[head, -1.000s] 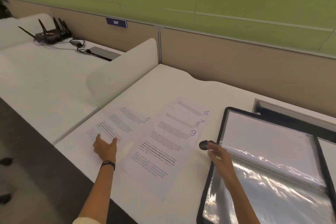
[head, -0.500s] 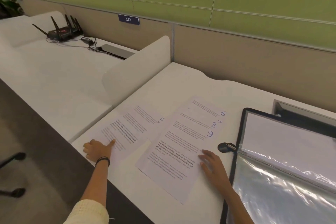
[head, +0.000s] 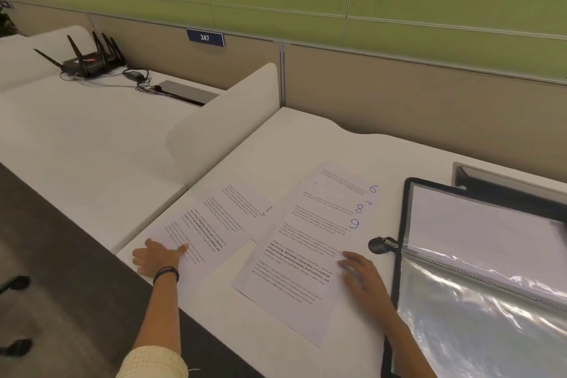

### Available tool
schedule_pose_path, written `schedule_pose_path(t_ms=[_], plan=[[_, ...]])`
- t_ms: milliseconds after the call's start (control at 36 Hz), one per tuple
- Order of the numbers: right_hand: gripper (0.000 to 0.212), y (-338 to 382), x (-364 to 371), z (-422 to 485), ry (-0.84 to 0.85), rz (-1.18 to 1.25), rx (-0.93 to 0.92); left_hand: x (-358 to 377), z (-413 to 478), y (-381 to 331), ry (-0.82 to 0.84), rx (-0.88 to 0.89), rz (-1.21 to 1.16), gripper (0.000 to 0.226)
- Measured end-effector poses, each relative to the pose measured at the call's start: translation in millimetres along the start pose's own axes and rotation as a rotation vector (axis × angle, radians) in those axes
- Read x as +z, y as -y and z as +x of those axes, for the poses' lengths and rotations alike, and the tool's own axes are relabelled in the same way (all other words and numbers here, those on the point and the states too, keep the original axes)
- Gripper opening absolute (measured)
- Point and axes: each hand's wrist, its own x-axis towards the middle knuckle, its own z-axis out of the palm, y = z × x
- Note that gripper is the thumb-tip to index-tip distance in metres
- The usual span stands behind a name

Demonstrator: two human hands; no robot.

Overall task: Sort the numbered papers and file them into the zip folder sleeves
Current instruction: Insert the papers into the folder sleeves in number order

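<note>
white desk under a green wall, both hands flat on paper

white desk (head: 306, 144) ran back to a beige partition (head: 414, 101). a low white divider (head: 224, 123) closed off its left side. left hand (head: 156, 258) lay palm down, fingers straight and spread, gripping nothing. it pressed the near corner of the left papers (head: 221, 224), right at the desk's front edge. a dark wristband (head: 165, 273) sat on that wrist. right hand (head: 365, 276) lay flat too, fingers straight and a little apart. it rested on the right margin of the fanned papers (head: 313, 239), which were marked 6, 7, 8, 9. these overlapped the left papers' right edge. the zip folder (head: 405, 224) lay open just right of that hand, and a clear sleeve (head: 475, 316) gleamed inside. its zip pull (head: 380, 245) sat on the desk beside the black rim. a bare strip of desk showed between the papers and the partition. a router (head: 89, 61) stood on the next desk, well apart.
</note>
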Motion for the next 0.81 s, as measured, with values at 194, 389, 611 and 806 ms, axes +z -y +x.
schedule_pose_path(t_ms=[194,389,611,806], plan=[[0.023,-0.4,0.5,0.8,0.029,-0.014,0.032,-6.3,8.3,23.2,-0.010,-0.089,-0.088,0.099],[0.026,-1.2,-0.9,-0.8,0.030,-0.011,-0.002,-19.8,5.9,53.0,-0.079,-0.064,-0.260,0.087],[0.022,0.0,-0.7,-0.9,0.073,0.000,0.070,-44.4,-10.6,48.5,-0.236,0.140,-0.409,0.080],[0.027,13.8,-6.6,-0.1,0.042,0.123,0.125,-83.6,-33.5,5.7,-0.294,0.334,-0.589,0.041]])
